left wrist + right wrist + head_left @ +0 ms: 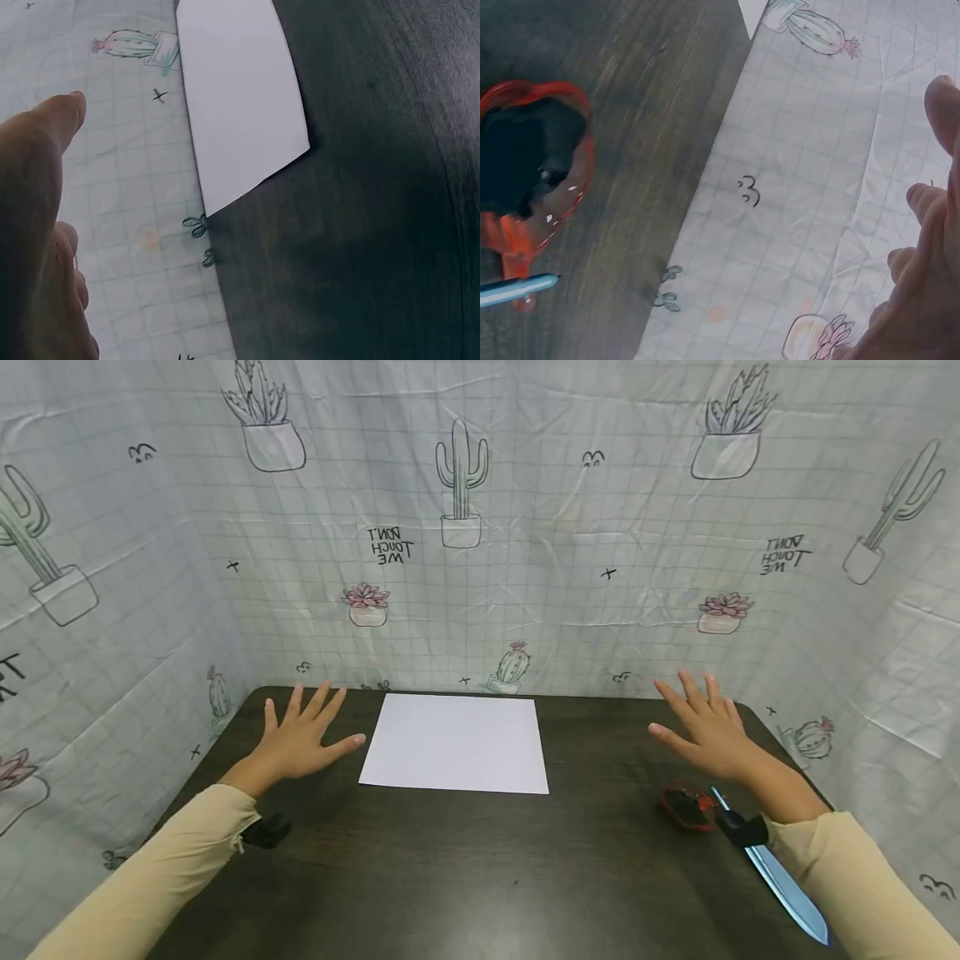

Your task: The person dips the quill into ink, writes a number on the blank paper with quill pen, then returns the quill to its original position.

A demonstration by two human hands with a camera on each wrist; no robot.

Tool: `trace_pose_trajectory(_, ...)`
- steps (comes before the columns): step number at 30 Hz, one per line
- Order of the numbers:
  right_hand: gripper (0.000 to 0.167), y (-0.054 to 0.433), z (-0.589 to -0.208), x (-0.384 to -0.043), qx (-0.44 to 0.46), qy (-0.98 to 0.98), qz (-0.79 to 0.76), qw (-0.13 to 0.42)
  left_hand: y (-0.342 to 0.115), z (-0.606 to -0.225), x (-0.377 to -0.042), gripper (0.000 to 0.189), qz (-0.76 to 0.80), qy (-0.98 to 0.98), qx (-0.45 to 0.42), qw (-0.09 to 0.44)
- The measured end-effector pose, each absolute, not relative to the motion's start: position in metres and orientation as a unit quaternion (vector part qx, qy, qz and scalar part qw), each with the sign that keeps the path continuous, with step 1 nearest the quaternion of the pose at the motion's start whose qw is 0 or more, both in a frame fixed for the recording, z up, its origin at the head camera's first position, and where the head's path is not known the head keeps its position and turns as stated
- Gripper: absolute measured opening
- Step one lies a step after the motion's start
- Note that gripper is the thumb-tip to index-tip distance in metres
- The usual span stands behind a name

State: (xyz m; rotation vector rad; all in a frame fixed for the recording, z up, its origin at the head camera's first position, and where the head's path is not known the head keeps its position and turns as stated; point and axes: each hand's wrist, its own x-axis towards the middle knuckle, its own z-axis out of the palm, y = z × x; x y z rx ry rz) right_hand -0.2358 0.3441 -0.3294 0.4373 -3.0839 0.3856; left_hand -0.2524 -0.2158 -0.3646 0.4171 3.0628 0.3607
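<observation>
My left hand is held out over the table's left side, fingers spread, holding nothing. A blank white sheet of paper lies at the far middle of the table, just right of that hand's thumb. My right hand also hovers with spread fingers and holds nothing. Below it on the table sits a see-through red, roughly heart-shaped dish with a dark substance inside. A long light-blue tool with a broad flat end lies by the right wrist; its thin end crosses the dish's handle. Its exact kind is unclear.
The dark wooden table meets a hanging white cloth printed with cacti, at the back and both sides. A black wrist strap or camera mount is on the left wrist, another on the right.
</observation>
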Motion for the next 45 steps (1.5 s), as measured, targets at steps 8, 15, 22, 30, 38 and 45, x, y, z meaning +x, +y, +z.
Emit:
trace_pose_trajectory(8, 0.075, 0.368, -0.338, -0.225, 0.121, -0.984, 0.134, 0.004, -0.200, -0.383, -0.259, 0.091, 0.126, 0.982, 0.142, 0.019)
trace_pose_trajectory(15, 0.074, 0.392, -0.352, -0.214, 0.119, -0.981, 0.150, 0.009, -0.185, -0.393, -0.263, 0.091, 0.138, 0.979, 0.148, 0.017)
trace_pose_trajectory(22, 0.074, 0.410, -0.371, -0.199, 0.111, -0.979, 0.170, 0.018, -0.175, -0.406, -0.268, 0.089, 0.146, 0.976, 0.156, 0.029)
trace_pose_trajectory(30, 0.074, 0.421, -0.394, -0.181, 0.108, -0.977, 0.180, 0.038, -0.167, -0.421, -0.272, 0.090, 0.139, 0.978, 0.148, 0.045)
trace_pose_trajectory(38, 0.076, 0.429, -0.411, -0.166, 0.088, -0.976, 0.197, 0.020, -0.161, -0.433, -0.274, 0.086, 0.151, 0.974, 0.153, 0.072)
trace_pose_trajectory(45, 0.078, 0.435, -0.424, -0.157, 0.064, -0.978, 0.199, 0.006, -0.160, -0.445, -0.279, 0.087, 0.156, 0.971, 0.154, 0.095)
